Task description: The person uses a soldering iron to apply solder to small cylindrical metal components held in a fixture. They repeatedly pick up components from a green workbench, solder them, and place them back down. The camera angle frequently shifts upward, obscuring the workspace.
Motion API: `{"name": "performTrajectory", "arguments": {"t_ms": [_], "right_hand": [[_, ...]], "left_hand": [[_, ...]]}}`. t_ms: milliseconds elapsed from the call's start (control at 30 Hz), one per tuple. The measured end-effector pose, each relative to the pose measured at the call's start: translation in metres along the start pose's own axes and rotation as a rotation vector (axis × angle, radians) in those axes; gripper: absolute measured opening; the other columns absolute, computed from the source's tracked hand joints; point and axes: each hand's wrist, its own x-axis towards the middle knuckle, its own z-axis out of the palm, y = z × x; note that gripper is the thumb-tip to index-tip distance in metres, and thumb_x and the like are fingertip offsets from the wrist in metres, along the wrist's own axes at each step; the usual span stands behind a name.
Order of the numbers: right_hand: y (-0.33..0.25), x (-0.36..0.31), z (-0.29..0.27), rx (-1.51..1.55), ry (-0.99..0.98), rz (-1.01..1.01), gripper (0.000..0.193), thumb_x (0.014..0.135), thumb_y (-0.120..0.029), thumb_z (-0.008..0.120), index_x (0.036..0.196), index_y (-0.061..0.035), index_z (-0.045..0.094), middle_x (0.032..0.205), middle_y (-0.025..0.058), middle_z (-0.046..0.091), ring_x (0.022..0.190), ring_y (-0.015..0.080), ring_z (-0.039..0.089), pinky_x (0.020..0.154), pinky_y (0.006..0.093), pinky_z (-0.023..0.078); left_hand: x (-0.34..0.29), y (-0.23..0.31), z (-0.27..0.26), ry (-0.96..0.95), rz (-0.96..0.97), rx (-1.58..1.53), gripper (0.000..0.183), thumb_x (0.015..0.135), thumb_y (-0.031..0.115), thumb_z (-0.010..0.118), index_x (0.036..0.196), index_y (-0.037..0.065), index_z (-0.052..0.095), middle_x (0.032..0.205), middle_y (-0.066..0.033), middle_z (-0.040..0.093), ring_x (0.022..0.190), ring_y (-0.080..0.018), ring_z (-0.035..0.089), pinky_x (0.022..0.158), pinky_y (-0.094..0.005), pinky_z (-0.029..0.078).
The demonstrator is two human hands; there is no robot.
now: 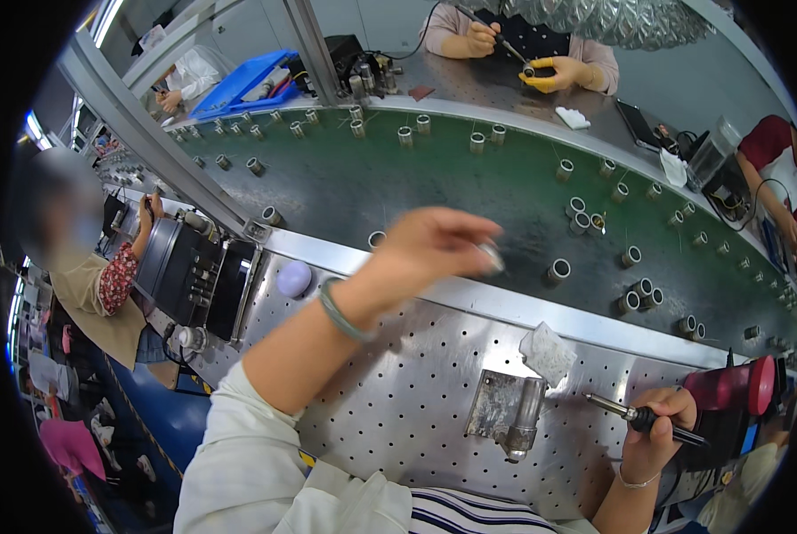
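Silvery metal piece, partly hidden, is sitting in the narrow pinch of my left hand, over the near side of the green belt. My right hand is gripping a soldering iron above the perforated desk. I'm judging it best to be keeping that pinch light, the iron pointing clear.

We see a dark green belt. On its near side, our silvery worktable is dotted with dark holes, the ball lavender, our bangle pale green, our shirt striped navy and white, our soldering iron black and silver. Beyond the belt, we see a blue tray and a co-worker's yellow finger covers.
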Motion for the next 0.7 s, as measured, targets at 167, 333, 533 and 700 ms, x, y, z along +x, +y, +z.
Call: {"name": "performTrajectory", "arguments": {"t_ms": [167, 333, 533, 700], "right_hand": [[-0.001, 0.002, 0.005, 0.012, -0.049, 0.048, 0.030, 0.075, -0.020, 0.074, 0.079, 0.0010, 0.052, 0.066, 0.0102, 0.056, 0.045, 0.0126, 0.052, 0.041, 0.0196, 0.041], [-0.002, 0.002, 0.002, -0.053, -0.055, 0.132, 0.026, 0.074, -0.017, 0.074, 0.078, 0.0014, 0.056, 0.066, 0.0116, 0.059, 0.047, 0.0122, 0.055, 0.044, 0.0196, 0.042], [-0.004, 0.007, 0.002, -0.068, -0.042, 0.153, 0.020, 0.076, -0.012, 0.070, 0.078, 0.0022, 0.056, 0.068, 0.0120, 0.060, 0.049, 0.0117, 0.056, 0.047, 0.0192, 0.044], [-0.002, 0.008, -0.002, -0.100, -0.050, 0.117, 0.014, 0.076, -0.006, 0.068, 0.079, 0.0026, 0.057, 0.069, 0.0113, 0.060, 0.052, 0.0114, 0.057, 0.048, 0.0193, 0.045]], "left_hand": [[0.015, -0.016, -0.154, 0.663, 0.333, 1.071, 0.025, 0.067, 0.011, 0.073, 0.090, 0.005, 0.065, 0.089, -0.0102, 0.062, 0.079, -0.0218, 0.062, 0.069, -0.0316, 0.050], [0.020, -0.034, -0.247, 0.778, 0.005, 1.326, 0.031, 0.060, 0.022, 0.075, 0.083, 0.003, 0.063, 0.080, -0.0133, 0.063, 0.078, -0.0303, 0.061, 0.072, -0.0379, 0.048], [0.039, 0.015, -0.155, 0.684, 0.530, 1.337, 0.034, 0.068, 0.022, 0.073, 0.095, 0.004, 0.065, 0.101, -0.0142, 0.060, 0.098, -0.0310, 0.055, 0.083, -0.0390, 0.044], [0.047, 0.017, -0.001, 0.073, 0.524, 0.919, 0.033, 0.071, 0.011, 0.072, 0.102, 0.008, 0.062, 0.097, -0.0048, 0.058, 0.086, -0.0157, 0.056, 0.068, -0.0257, 0.047]]}}
